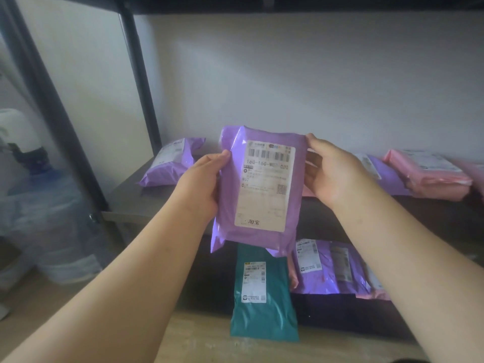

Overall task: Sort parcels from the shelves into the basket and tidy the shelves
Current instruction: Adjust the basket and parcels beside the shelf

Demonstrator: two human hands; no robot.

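Note:
I hold a purple parcel [259, 189] upright in front of the shelf, its white shipping label facing me. My left hand [201, 179] grips its left edge, thumb on the front. My right hand [332, 171] grips the right edge near the top. Behind it, on the dark shelf [136, 197], lie another purple parcel [170, 163] at the left and a pink parcel [429, 174] on a purple one at the right. On the shelf below, a teal parcel [262, 297] hangs over the front edge beside several purple parcels [330, 268]. No basket is in view.
The black upright post [141, 82] of the shelving stands at the left, against a white wall. A large water bottle [49, 218] stands on the floor to the left of the shelves. Wooden floor [199, 339] runs below the lower shelf.

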